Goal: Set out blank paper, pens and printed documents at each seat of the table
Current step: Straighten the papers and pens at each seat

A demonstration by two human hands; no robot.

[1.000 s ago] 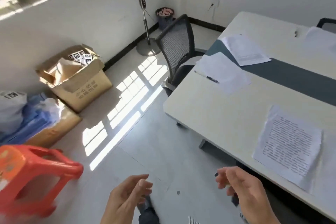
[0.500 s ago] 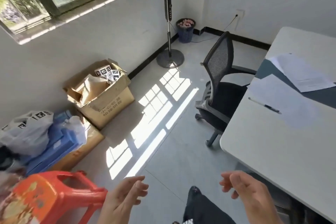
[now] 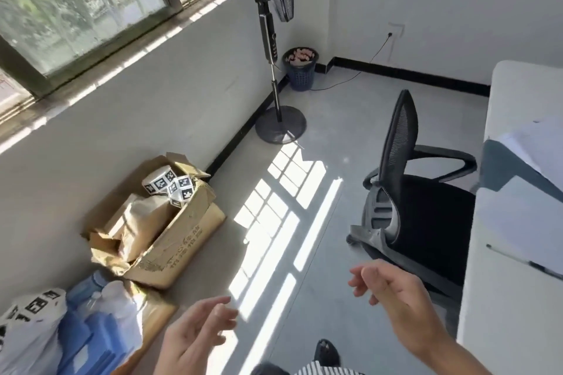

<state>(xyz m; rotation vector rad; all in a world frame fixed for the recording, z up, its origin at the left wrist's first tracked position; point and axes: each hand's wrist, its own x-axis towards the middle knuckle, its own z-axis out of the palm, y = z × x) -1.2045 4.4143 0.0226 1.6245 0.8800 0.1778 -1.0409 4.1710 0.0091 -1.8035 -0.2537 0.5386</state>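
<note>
Beside the white table [image 3: 505,329] we hold out both hands with nothing in them: the left hand [image 3: 198,332] has its fingers loosely spread, and the right hand [image 3: 393,298] is relaxed and slightly curled. The laid place lies to our right, where a pen [image 3: 518,259] rests on a blank sheet [image 3: 524,222], its long axis running from the table's near edge away to the right. A second sheet [image 3: 542,146] lies beyond, over the grey strip [image 3: 502,167]. The right hand is near the table, the left well apart. A black mesh chair [image 3: 426,207] stands against the table ahead and, we judge, must be skirted. A cardboard box [image 3: 170,231], a pedestal fan [image 3: 275,76] and a basket [image 3: 300,70] line the wall
</note>
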